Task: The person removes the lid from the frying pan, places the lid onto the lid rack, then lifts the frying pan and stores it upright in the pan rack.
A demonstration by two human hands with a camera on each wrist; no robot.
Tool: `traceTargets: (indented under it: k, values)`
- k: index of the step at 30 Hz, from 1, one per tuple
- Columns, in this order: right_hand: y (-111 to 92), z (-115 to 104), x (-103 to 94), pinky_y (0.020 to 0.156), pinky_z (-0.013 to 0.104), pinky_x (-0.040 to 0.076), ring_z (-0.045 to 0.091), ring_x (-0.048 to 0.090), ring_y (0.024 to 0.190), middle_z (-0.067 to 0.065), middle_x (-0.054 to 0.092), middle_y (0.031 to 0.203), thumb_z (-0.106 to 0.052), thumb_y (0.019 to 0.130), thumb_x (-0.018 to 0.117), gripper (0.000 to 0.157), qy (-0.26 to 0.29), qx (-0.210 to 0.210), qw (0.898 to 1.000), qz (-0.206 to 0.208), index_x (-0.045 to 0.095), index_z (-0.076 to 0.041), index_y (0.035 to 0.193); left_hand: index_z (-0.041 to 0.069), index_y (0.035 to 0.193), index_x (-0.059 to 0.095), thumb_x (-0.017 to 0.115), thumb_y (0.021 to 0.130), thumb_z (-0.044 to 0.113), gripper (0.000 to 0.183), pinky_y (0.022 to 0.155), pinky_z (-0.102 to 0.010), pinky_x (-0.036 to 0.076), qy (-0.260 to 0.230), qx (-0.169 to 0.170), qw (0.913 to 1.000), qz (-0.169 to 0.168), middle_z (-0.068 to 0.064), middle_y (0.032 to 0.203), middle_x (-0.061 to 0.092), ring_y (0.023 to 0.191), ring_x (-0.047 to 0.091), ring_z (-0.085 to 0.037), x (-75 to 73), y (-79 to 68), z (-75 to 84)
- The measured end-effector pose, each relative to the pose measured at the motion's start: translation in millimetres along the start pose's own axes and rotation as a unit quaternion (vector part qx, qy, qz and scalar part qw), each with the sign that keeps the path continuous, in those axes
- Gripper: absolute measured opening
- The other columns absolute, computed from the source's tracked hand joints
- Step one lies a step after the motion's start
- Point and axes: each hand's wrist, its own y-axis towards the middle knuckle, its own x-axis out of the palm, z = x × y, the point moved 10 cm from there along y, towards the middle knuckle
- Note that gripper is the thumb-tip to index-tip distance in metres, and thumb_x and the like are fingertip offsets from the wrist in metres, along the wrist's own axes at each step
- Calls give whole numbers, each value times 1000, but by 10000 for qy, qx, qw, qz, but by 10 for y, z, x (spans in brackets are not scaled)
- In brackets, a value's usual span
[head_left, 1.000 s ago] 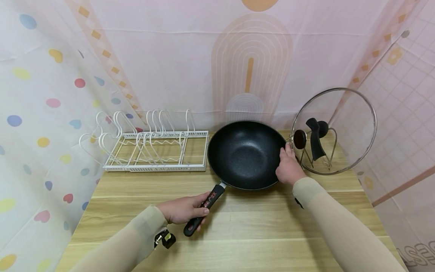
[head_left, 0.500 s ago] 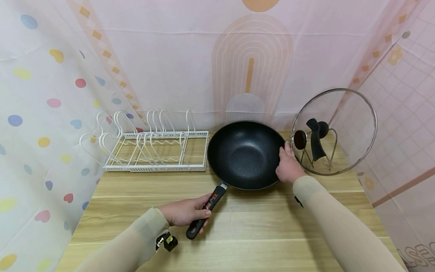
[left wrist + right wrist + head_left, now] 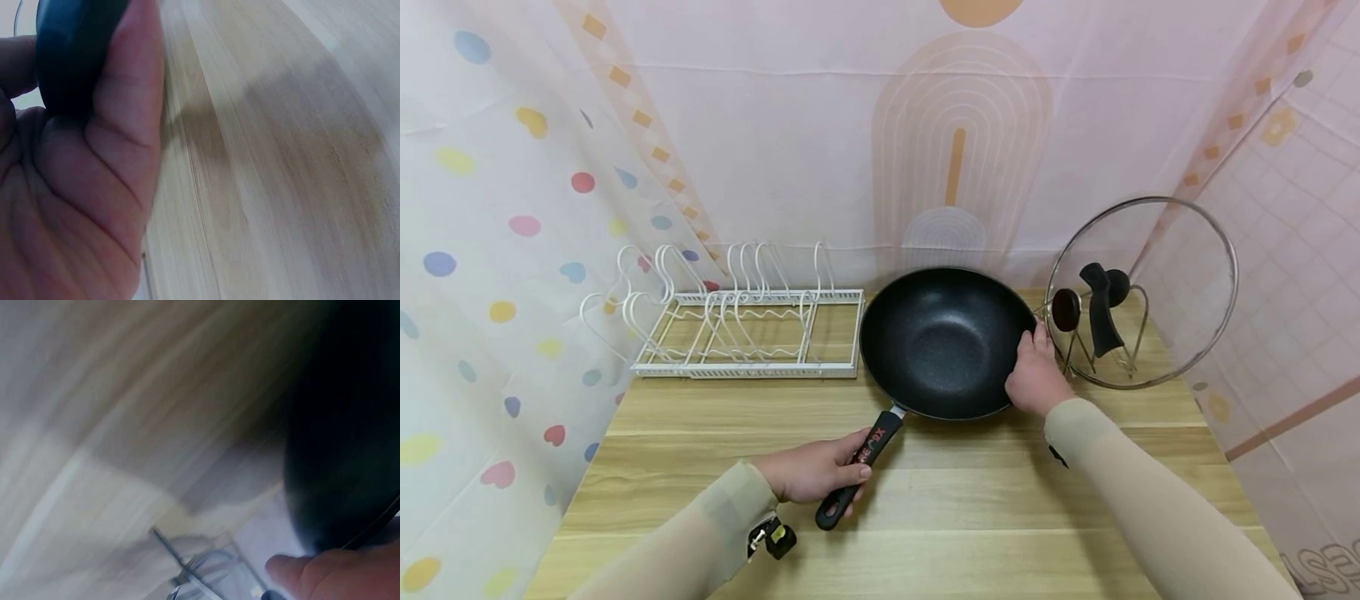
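A black wok [image 3: 947, 350] with a long black handle lies in the middle of the head view. My left hand [image 3: 816, 468] grips that handle [image 3: 874, 443], thumb across its top; the left wrist view shows the dark handle end [image 3: 78, 50] against the palm. On the far side, my right hand [image 3: 1037, 375] pinches the wok's right rim. In the right wrist view its fingers [image 3: 350, 575] lie along the wok's dark outer wall [image 3: 350, 437]. Part of the right thumb and fingers is hidden.
Left of the wok a white wire rack [image 3: 752, 371] stands against the curtain, almost at the wok's rim. Right of it, a glass lid [image 3: 1232, 275] with a black handle stands upright in a wire stand [image 3: 1144, 321], close to my right fingers. Wooden tabletop [image 3: 970, 508] lies below.
The wok's handle and my left hand have swung slightly to the right. My right hand stays at the rim. The whole head view has shifted a little.
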Motion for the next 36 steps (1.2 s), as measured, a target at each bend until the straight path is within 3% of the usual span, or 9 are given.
traceTargets:
  k: [7,16,24,36]
  values:
    - [-87,-67,61,127,67,20,61,-8,155,37,-20,168,-10,96,46,79,-122,92,9999,34,7,19,159,15,170,13,51,112,25,70,70,-37,61,-100,48,9999,-10,-13,89,67,70,71,-22,21,9,29]
    - [-37,-33,95,129,66,13,58,-9,157,31,-21,171,-6,93,45,82,14,123,9999,-14,7,16,161,14,164,24,50,112,24,59,70,-39,62,-151,120,9998,-67,-12,87,66,71,71,-23,77,11,43]
    - [-28,-9,113,129,65,11,56,-12,158,28,-22,171,-6,93,45,81,86,152,9998,-81,7,15,162,15,165,22,49,112,23,60,71,-38,61,-228,155,9995,-140,-12,87,66,72,71,-23,120,30,16]
    - [-22,-63,48,130,64,14,59,-2,157,32,-14,172,-6,92,45,78,-194,-56,9998,96,15,18,159,10,162,24,49,112,23,57,69,-36,61,-429,333,9982,-241,-11,85,65,73,71,-23,203,39,53]
